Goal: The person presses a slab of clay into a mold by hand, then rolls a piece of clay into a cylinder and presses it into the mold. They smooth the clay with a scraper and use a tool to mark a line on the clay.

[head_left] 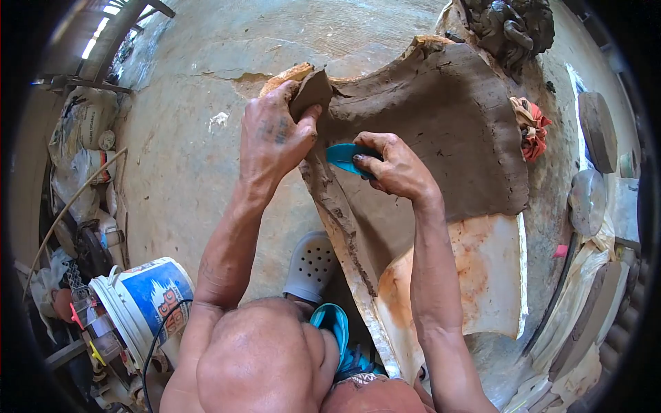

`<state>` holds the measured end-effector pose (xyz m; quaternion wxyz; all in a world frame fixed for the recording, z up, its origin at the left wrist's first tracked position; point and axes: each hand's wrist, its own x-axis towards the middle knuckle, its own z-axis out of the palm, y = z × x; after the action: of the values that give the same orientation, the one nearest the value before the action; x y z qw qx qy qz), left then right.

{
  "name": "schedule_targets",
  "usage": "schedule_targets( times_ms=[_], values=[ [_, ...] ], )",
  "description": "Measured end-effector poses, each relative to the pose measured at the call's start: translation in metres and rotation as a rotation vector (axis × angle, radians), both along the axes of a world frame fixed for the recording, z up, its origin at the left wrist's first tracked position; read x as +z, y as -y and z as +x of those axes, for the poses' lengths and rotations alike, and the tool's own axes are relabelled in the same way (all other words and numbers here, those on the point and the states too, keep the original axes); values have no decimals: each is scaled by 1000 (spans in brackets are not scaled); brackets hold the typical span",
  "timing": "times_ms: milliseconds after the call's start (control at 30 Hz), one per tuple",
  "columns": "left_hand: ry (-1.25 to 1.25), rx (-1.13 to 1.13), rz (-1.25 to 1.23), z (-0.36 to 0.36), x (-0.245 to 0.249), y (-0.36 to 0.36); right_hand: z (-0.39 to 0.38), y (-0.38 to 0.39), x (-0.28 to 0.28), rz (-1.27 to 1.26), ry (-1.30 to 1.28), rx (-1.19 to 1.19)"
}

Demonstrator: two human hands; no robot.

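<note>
My right hand (399,165) pinches a teal scraper (339,157), thumb on one side and fingers on the other, over the left side of a grey-brown clay sheet (441,131). The sheet lines part of a large curved mold (489,275) with a pale, stained inner face. At the mold's upper left, my left hand (275,134) is closed around a flat, upright piece of clay (313,93), its thumb against the near face. Some of its fingers are hidden behind the clay. Rough clay runs along the mold's left rim.
A heap of wet clay (513,31) lies beyond the mold, near a crumpled red-orange cloth (531,129). A white and blue bucket (148,299) stands at lower left, beside tools and bags. Round slabs (597,131) and boards line the right. My grey clog (311,265) is by the mold.
</note>
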<state>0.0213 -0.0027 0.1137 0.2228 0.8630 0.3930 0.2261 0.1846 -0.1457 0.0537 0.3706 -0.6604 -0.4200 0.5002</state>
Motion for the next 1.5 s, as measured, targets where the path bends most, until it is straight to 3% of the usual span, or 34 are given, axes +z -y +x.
schedule_targets(
  times_ms=[200,233,467,600,667,800,1000,1267,1433,1500],
  values=[
    [22,32,-9,-2,1,5,-1,-19,-8,177,101,-148],
    [22,29,-5,-3,1,5,-5,-22,-5,148,67,-56],
    [110,20,8,-3,0,9,-8,2,-5,41,-155,-62],
    [189,28,48,-4,-2,11,-4,2,-6,53,-114,-28],
    [195,37,37,-4,2,16,-2,-2,-2,70,50,-21],
    [228,30,75,-6,-1,14,-9,-5,-3,75,1,-65],
    [270,45,79,-7,5,19,-12,16,10,127,204,10],
    [249,126,84,-13,11,22,-16,65,17,49,106,189],
    [340,185,62,-24,21,24,-19,117,25,176,150,302],
    [429,192,-7,-29,32,31,-23,142,41,-32,193,487]
  ],
)
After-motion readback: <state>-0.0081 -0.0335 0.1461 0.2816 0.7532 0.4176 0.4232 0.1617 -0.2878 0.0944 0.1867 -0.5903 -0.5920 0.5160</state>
